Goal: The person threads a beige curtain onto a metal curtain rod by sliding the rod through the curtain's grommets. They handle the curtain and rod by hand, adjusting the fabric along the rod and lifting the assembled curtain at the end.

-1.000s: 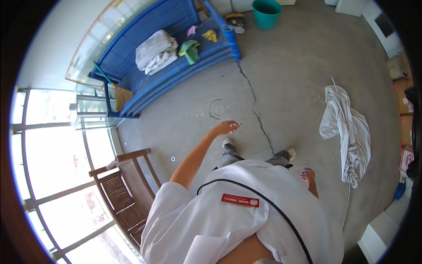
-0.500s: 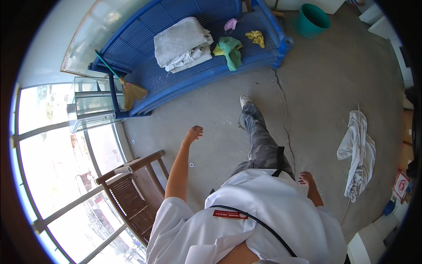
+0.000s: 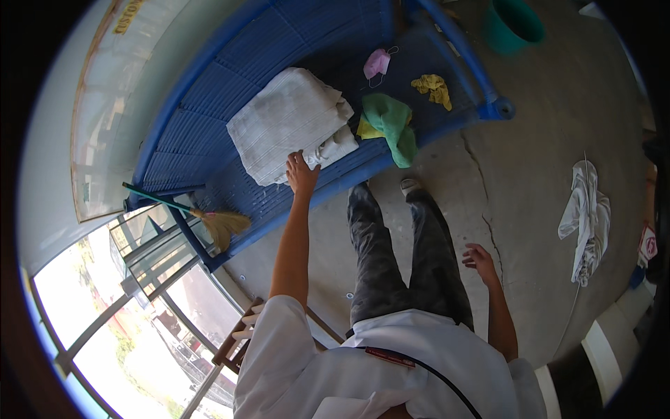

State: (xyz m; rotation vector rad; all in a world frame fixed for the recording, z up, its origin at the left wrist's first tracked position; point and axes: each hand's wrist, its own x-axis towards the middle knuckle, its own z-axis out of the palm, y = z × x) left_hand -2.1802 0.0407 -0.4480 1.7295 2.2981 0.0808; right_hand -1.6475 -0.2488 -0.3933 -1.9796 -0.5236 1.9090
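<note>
My left hand [image 3: 301,173] reaches onto the blue slatted bench [image 3: 209,140] and touches the lower edge of a stack of folded white cloths [image 3: 279,119], fingers apart. My right hand [image 3: 479,261] hangs open over the floor, holding nothing. Beside the stack are a green cloth [image 3: 391,126] partly over a yellow one, a pink face mask [image 3: 377,64] and a crumpled yellow cloth [image 3: 435,89].
A straw broom [image 3: 220,223] leans at the bench's left end, near glass shelving and windows. A wooden chair [image 3: 234,342] is at lower left. A green bucket [image 3: 513,28] stands beyond the bench. White fabric on a pole [image 3: 583,223] lies on the right.
I have stepped up to the bench, which is now nearer. My left hand has moved from the air onto the white cloths. My right hand remains out to the side.
</note>
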